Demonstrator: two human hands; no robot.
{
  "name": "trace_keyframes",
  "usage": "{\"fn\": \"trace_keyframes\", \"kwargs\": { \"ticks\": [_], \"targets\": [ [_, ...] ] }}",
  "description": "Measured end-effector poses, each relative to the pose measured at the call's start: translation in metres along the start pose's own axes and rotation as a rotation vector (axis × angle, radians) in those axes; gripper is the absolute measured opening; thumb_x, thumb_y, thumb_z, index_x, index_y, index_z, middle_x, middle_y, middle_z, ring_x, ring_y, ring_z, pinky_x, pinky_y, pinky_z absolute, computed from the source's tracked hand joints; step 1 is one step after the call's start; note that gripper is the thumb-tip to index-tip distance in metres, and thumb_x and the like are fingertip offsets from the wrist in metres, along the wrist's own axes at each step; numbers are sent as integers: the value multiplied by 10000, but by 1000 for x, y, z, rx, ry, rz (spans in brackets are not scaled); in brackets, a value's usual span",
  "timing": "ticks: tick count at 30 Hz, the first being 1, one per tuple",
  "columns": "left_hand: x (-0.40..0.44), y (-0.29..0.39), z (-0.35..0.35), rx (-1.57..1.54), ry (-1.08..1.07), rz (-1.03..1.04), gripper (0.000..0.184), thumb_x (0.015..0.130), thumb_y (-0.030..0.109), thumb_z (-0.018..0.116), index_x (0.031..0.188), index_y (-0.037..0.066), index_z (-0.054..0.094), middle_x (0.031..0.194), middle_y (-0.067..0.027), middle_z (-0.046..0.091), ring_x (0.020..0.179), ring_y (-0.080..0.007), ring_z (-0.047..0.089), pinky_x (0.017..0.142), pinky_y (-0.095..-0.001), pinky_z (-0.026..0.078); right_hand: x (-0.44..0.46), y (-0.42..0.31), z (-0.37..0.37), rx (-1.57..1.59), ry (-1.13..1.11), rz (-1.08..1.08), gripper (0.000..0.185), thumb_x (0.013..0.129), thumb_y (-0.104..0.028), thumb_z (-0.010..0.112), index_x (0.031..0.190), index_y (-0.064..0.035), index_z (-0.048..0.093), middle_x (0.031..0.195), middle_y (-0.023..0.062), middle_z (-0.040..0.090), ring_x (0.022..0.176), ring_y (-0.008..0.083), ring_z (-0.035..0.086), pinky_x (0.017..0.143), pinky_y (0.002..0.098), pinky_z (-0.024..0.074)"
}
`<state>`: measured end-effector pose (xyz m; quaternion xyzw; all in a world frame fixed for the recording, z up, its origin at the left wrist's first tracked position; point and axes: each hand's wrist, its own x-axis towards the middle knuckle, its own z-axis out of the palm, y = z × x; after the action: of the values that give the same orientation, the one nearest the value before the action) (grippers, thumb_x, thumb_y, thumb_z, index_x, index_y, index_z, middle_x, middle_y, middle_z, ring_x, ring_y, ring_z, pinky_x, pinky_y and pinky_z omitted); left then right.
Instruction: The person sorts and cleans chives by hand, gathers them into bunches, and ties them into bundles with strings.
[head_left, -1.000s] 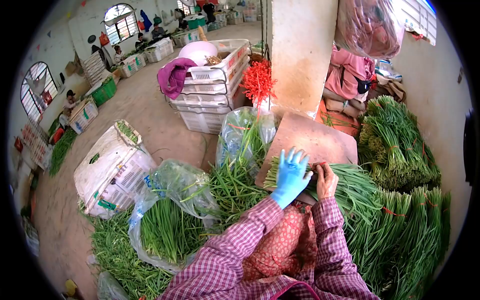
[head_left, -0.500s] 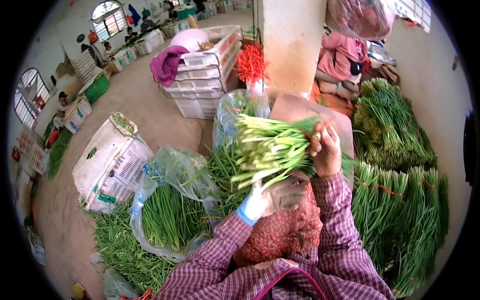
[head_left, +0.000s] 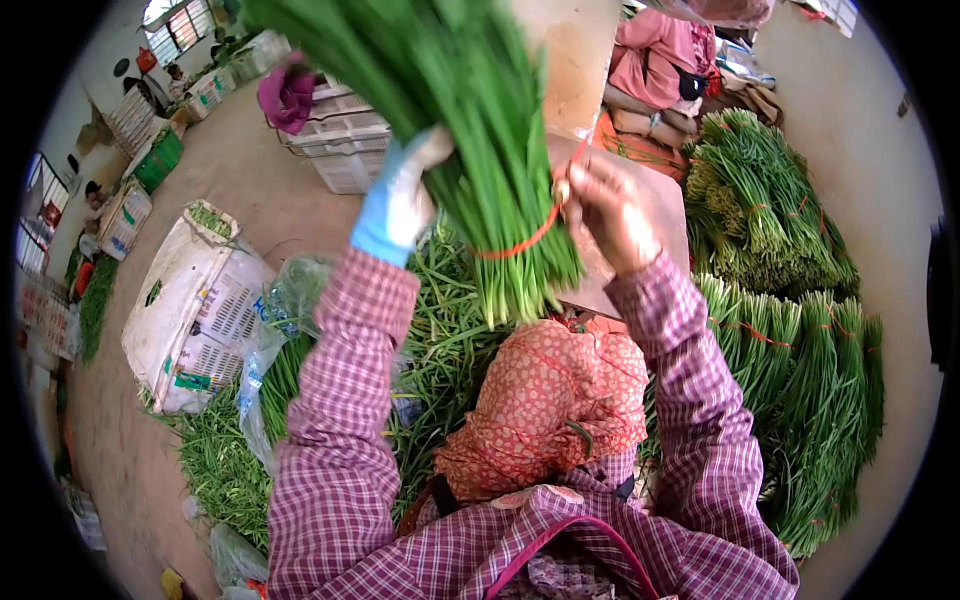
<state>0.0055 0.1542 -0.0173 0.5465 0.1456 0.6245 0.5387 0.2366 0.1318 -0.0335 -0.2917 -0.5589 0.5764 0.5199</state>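
In the air by the left edge of the board [head_left: 662,208], the gloved left hand [head_left: 402,195] clasps the bundle of garlic chives [head_left: 485,175], some fingers hidden, seemingly bearing its weight stem-ends down, while the bare right hand [head_left: 612,210] pinches the red band [head_left: 520,246], apparently keeping it taut.

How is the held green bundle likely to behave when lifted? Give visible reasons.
The held green bundle may flop beyond the red tie, since its leaves look long and thin. The stalks should hold together where the tie crosses them; their lower ends could splay, being loose.
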Motion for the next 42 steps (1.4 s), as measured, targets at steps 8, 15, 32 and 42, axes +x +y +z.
{"fn": "trace_keyframes", "kwargs": {
  "ticks": [8,15,32,42],
  "targets": [
    [65,-8,50,421,-41,-33,812,729,149,759,1394,14,313,1192,-147,601,1016,-252,626,947,-364,488,24,-8,-46,30,166,-327,268,962,-237,516,1053,9,570,824,24,592,614,89,561,574,228,488],
    [-10,-150,-45,428,-240,-429,1314,570,272,888,1475,34,-35,1539,-223,45,1421,-335,120,1151,-415,177,2,130,-98,198,455,-39,145,963,-183,504,977,-50,561,797,6,582,636,74,555,545,230,477],
    [27,-142,65,232,-183,-325,695,636,78,843,1230,-9,492,1106,-105,632,943,-191,628,870,-331,508,-18,99,-88,390,511,-199,195,971,-204,497,1064,-35,524,805,11,557,614,73,562,557,227,546],
    [70,-104,79,385,-522,-444,807,657,168,840,1323,-14,421,1205,-112,580,1083,-180,554,971,-309,437,-38,92,-49,575,500,-353,151,971,-174,498,1058,-54,523,887,45,588,753,138,614,709,279,560]
  ]
}}
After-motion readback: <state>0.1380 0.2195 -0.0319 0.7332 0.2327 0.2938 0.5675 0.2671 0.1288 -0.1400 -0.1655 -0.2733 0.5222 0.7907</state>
